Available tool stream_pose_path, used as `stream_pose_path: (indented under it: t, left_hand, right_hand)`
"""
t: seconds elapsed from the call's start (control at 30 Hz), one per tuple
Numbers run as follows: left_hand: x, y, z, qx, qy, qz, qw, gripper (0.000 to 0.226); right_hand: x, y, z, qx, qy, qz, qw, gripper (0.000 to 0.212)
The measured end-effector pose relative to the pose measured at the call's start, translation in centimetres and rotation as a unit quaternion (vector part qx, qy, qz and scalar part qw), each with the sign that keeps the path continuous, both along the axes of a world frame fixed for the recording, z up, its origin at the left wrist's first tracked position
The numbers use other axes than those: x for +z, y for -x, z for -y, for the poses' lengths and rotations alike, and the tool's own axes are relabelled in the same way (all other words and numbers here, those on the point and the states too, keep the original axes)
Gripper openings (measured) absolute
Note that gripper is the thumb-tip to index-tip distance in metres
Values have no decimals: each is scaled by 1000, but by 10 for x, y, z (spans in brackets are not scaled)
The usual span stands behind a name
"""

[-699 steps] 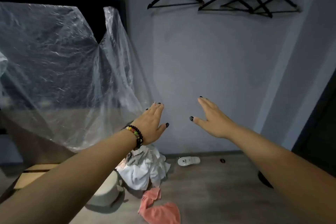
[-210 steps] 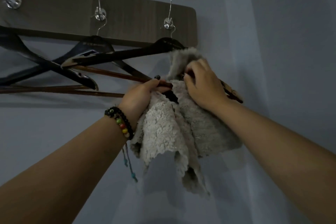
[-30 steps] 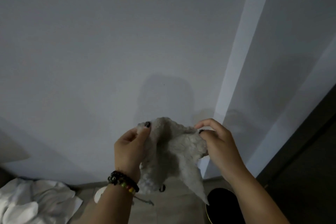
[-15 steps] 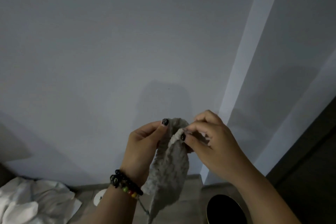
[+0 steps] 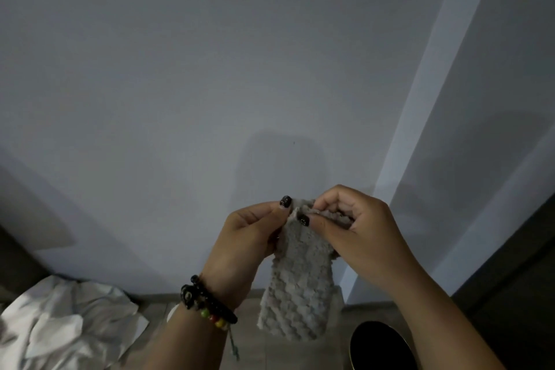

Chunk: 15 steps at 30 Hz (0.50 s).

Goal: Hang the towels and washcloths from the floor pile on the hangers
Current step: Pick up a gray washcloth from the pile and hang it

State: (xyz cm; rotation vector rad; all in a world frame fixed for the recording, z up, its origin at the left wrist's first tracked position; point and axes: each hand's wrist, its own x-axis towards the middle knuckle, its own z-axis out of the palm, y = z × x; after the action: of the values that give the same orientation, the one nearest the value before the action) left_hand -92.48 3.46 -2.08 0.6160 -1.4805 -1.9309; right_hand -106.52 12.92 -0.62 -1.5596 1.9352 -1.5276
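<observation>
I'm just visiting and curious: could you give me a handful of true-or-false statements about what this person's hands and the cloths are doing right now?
1. Both hands pinch the top edge of the grey washcloth. True: the left hand and the right hand meet there.
2. The washcloth lies flat on the floor. False: it hangs down from the fingers.
3. A beaded bracelet sits on the left wrist. True.
4. The white cloth pile is at lower right. False: it lies at lower left.
5. The right hand is empty. False: it grips the washcloth.
</observation>
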Motion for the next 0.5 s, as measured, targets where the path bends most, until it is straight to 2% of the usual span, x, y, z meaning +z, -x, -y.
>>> stream_pose_path:
  t: [0.17,0.33,0.43,0.5]
  left_hand:
    - [2,-4,-1,-53,20,-30,998,33]
    - [-1,-4,-2,7,30,-8,999,30]
    - [-1,-3,-2,55,35,3,998,23]
    - [0,-4,-2,101,41,-1,994,17]
  right_hand:
    - [2,2,-2,-23,-6,11,1000,12]
    - [2,1,-5,-15,-14,21,1000,10]
    - [-4,3,-7,14,-53,-24,998,14]
    - [-12,7,-11,17,-96,-95,991,29]
